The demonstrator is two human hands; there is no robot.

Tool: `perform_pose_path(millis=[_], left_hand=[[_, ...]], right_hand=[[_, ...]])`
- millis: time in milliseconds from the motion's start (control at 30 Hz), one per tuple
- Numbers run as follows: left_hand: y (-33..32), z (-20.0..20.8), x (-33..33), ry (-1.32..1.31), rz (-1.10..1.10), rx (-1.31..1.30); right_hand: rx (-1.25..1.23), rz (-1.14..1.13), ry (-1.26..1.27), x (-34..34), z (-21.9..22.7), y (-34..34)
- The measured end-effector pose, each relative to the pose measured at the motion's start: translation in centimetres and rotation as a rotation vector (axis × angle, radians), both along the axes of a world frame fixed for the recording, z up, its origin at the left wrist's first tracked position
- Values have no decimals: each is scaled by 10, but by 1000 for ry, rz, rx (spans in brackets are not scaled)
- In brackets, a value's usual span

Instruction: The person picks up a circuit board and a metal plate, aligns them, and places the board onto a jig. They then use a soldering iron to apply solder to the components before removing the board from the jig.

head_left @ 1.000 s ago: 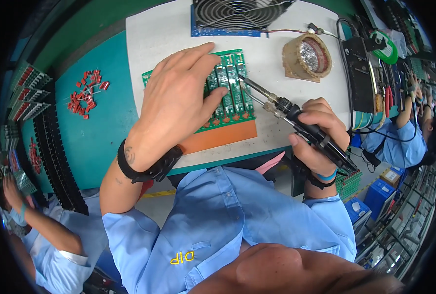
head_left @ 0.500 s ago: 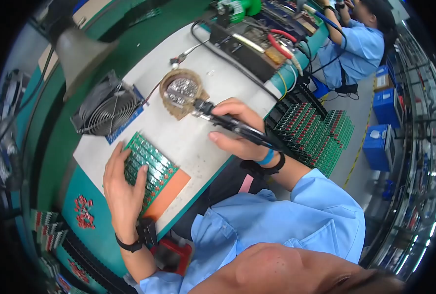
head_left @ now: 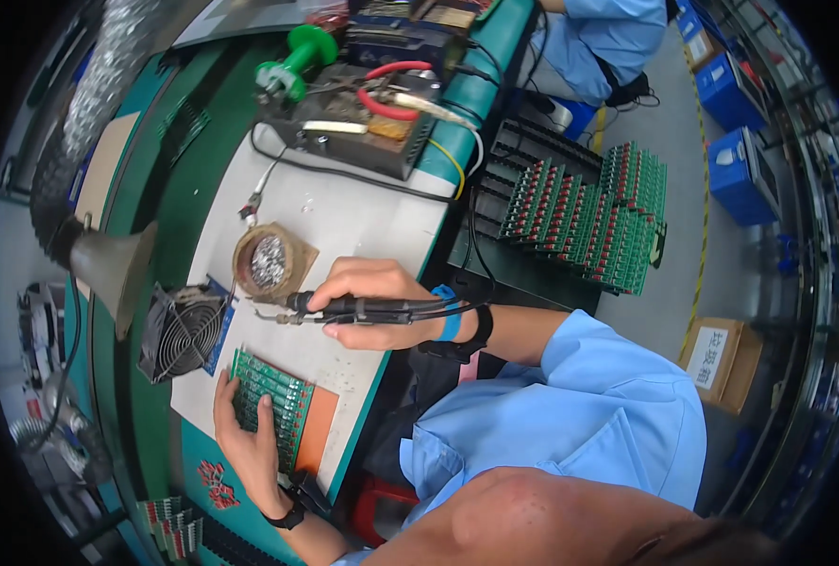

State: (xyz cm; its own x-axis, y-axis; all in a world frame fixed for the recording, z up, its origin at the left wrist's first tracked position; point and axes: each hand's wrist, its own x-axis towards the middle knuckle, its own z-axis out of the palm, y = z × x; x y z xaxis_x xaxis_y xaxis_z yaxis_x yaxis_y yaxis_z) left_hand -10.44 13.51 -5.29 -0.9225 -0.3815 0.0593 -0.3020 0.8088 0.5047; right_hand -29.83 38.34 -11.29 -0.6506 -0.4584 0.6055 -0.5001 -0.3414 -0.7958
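Observation:
My left hand (head_left: 248, 445) holds a green panel of circuit boards (head_left: 283, 401) by its left side, the thumb lying over its top face. An orange sheet (head_left: 318, 426) shows under the panel's right edge. In my right hand (head_left: 377, 294) is a black soldering iron (head_left: 344, 307), with cables running back past the wrist. Its thin metal tip is just below a round brown pot (head_left: 292, 255), above the panel and apart from it. Silvery scraps of solder (head_left: 268, 261) fill the pot's inside.
A black fan (head_left: 185, 330) and a fume horn (head_left: 116, 269) stand left. Red components (head_left: 217, 484) lie near the left forearm. Behind are a metal box with tools (head_left: 344, 137) and a green spool (head_left: 297, 58). Racked boards (head_left: 585, 222) stand right; a co-worker (head_left: 594, 47) is beyond.
The view has turned, shifting the whole bench. My right hand has brought the soldering iron from the pot's edge toward the panel, its tip now pointing left. My left hand stays on the panel.

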Motion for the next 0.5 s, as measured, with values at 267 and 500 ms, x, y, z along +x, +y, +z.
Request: perform_pose_path(millis=[267,500], left_hand=[[2,7,-6,-88,15,-47],[1,14,1,-139,37,-93]], right_hand=[[-101,30,-76,-3,-2,4],[-157,74,-5,0,-8,-4]])
